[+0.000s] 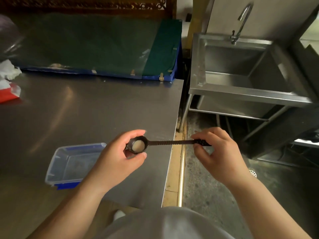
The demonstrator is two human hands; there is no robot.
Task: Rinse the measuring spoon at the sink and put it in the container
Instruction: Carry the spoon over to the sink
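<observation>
A dark measuring spoon (165, 142) with a ribbed handle is held level over the right edge of the steel table. My left hand (120, 157) grips its round bowl, which has a pale patch inside. My right hand (215, 152) pinches the far end of the handle, out past the table edge. A clear plastic container (57, 163) with blue clips sits open on the table, just left of my left hand. The steel sink (241, 94) with a curved tap (241, 23) stands at the upper right, across a gap from the table.
The steel table (86, 109) fills the left half. A blue crate covered with green mesh (103, 49) lies along its back. Crumpled white paper and a red packet (8, 90) sit at the far left. A floor drain (253, 173) shows below the sink stand.
</observation>
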